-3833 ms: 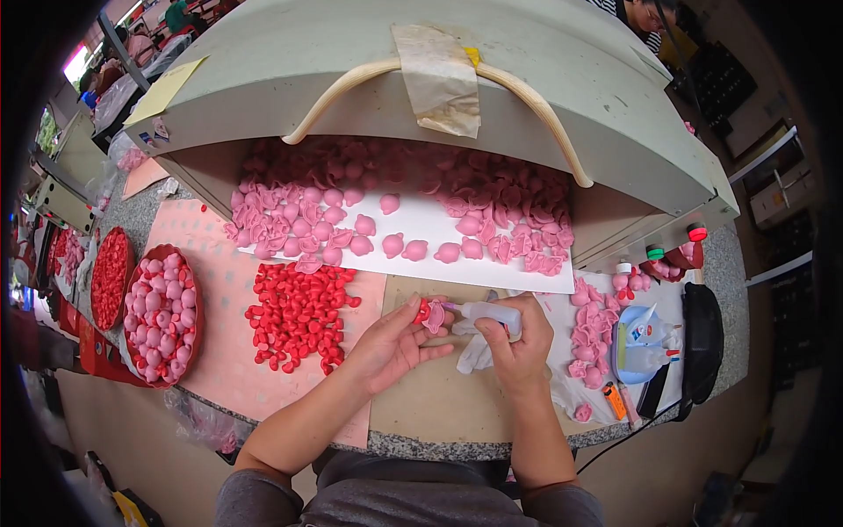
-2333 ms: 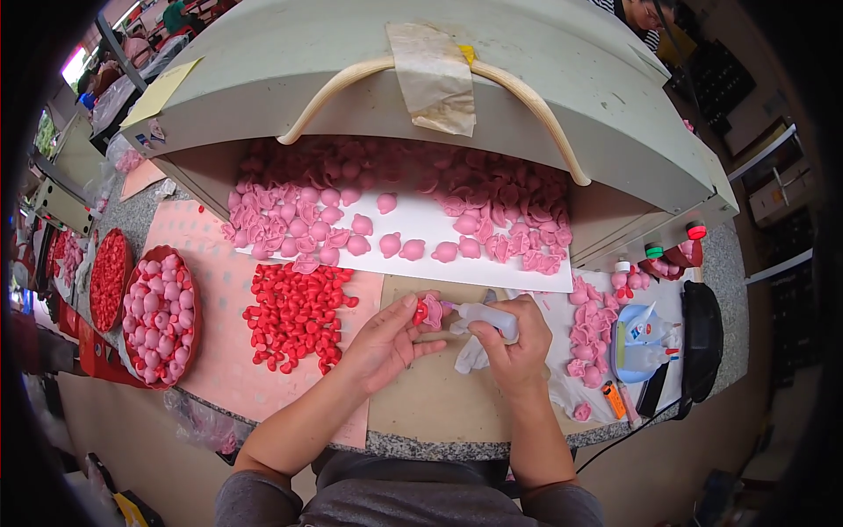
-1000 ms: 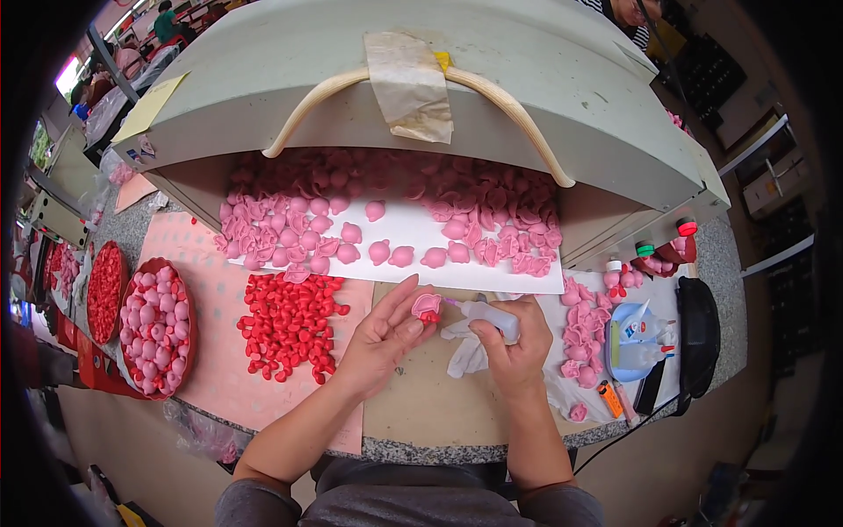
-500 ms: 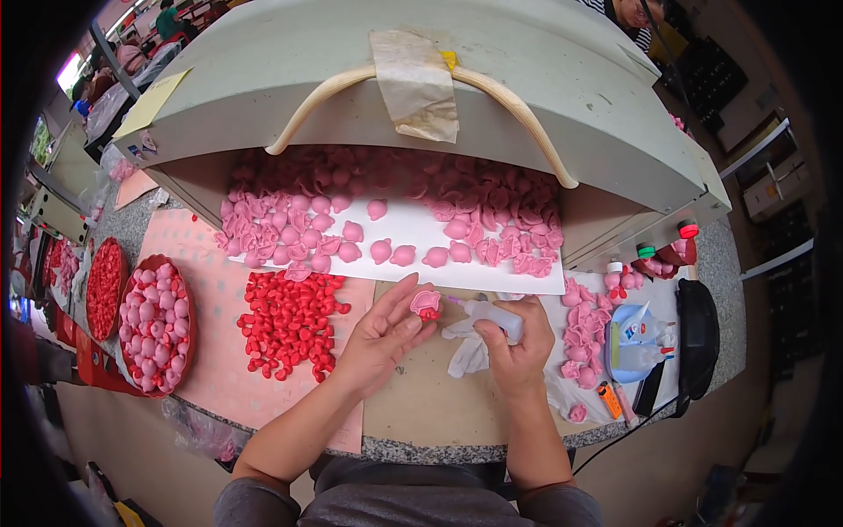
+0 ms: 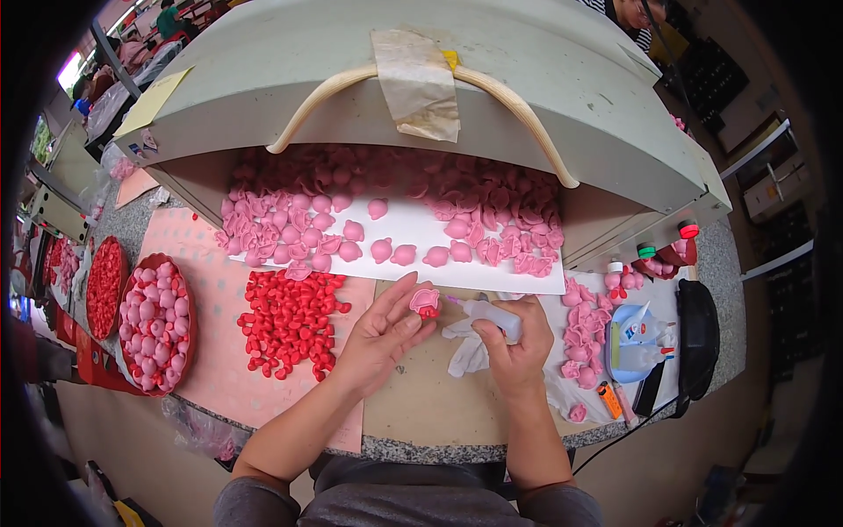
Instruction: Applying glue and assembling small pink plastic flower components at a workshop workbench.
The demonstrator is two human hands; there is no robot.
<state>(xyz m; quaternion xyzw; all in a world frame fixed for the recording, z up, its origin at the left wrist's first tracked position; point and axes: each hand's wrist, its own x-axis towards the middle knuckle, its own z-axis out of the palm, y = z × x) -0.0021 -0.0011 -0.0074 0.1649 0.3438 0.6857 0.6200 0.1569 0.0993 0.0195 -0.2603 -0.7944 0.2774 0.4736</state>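
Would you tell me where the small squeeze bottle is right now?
In the head view, the squeeze bottle is in the right hand, just right of centre, its tip pointing at the pink piece held by the left hand.

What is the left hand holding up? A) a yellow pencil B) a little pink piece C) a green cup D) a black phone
B: the left hand pinches a small pink piece at its fingertips, beside the squeeze bottle in the right hand.

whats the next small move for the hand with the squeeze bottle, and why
Probably ease the small squeeze bottle in the right hand slightly left, until its nozzle meets the pink piece pinched in the left hand. The tip already points at that piece but appears to stop just short of it, and the piece is held up facing it.
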